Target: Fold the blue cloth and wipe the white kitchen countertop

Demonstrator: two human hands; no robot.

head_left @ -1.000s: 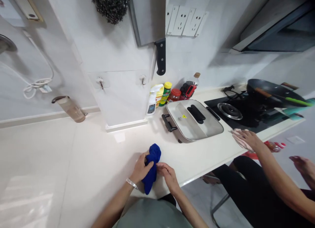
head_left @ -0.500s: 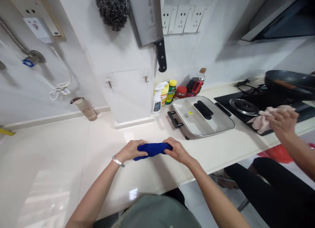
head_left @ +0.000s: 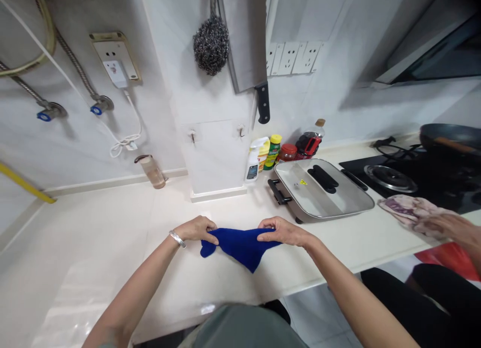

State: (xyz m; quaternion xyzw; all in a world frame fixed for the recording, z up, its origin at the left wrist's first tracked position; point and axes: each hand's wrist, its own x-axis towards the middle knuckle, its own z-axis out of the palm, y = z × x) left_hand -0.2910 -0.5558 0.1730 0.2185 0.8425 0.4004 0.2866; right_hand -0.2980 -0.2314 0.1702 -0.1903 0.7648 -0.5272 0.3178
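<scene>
Our left hand (head_left: 195, 229) pinches one upper corner of the blue cloth (head_left: 240, 244) and our right hand (head_left: 282, 231) grips the other, both closed on the fabric, so it hangs spread between them just above the white counter (head_left: 112, 248), its lower point drooping toward the counter's front edge. To open it well, we judge it best to keep both corners level and the top edge taut. Behind the cloth and to its right sits the electric grill pan (head_left: 323, 189) with its steel lid; farther right of the cloth, a co-worker's hand (head_left: 447, 227) rests on a pale rag (head_left: 408, 209) by the black hob (head_left: 413, 178). Behind the pan stand a spray bottle (head_left: 252, 166) and jars
</scene>
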